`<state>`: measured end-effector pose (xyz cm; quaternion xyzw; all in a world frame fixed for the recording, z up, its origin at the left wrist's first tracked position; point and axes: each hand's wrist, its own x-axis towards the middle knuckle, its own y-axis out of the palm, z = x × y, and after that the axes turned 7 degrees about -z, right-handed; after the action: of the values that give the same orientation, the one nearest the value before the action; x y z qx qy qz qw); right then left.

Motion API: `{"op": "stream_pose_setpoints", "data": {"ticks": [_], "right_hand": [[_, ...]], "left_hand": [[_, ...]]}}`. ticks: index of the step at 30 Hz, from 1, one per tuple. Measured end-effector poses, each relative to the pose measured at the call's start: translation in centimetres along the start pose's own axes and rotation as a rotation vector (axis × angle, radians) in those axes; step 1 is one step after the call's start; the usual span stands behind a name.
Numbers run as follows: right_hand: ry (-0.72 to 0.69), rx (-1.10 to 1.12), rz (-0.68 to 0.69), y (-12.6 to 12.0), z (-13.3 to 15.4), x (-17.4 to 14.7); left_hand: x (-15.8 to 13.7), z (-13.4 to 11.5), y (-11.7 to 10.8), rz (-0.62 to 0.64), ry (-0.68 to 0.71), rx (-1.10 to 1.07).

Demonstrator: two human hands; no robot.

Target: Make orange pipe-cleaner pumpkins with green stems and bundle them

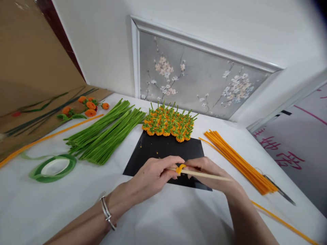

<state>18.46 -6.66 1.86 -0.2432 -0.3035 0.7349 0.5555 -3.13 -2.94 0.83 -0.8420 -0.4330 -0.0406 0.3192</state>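
Observation:
My left hand (150, 173) pinches a thin pale wooden stick (206, 175) between thumb and fingers. Around the stick, close to the left fingertips, curls a yellow-orange pipe cleaner (181, 168). My right hand (209, 170) is closed at the pipe cleaner, its fingertips partly hidden behind the stick. Both hands are over the near part of a black board (163, 149). On the board's far side, several orange pipe-cleaner flowers (167, 124) stand packed together, their green stems pointing up.
Green pipe cleaners (107, 139) lie left of the board, with a roll of green tape (55, 168) nearer. Orange pipe cleaners (240, 161) and scissors (283, 194) lie right. Finished orange flowers (89, 105) lie far left. A white wall with a framed floral panel (199, 75) rises behind.

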Motion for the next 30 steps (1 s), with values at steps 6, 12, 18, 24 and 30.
{"op": "stream_pose_setpoints", "data": {"ticks": [6, 12, 18, 24, 30], "right_hand": [[-0.106, -0.209, -0.034, 1.5, 1.5, -1.2], [-0.270, -0.592, -0.237, 2.1, 3.1, -2.3], [-0.386, -0.621, -0.433, 1.5, 3.5, -2.0], [-0.332, -0.471, -0.467, 0.4, 2.8, -0.9], [-0.195, -0.338, -0.347, -0.6, 1.7, -0.3]], "left_hand": [[0.1, 1.0, -0.1, -0.178, 0.041, 0.094], [0.1, 1.4, 0.0, -0.161, 0.021, 0.199], [0.2, 1.1, 0.2, -0.070, 0.096, 0.299], [-0.1, 1.0, 0.2, 0.077, 0.119, 0.308], [-0.4, 0.5, 0.1, 0.103, 0.103, 0.247]]}}
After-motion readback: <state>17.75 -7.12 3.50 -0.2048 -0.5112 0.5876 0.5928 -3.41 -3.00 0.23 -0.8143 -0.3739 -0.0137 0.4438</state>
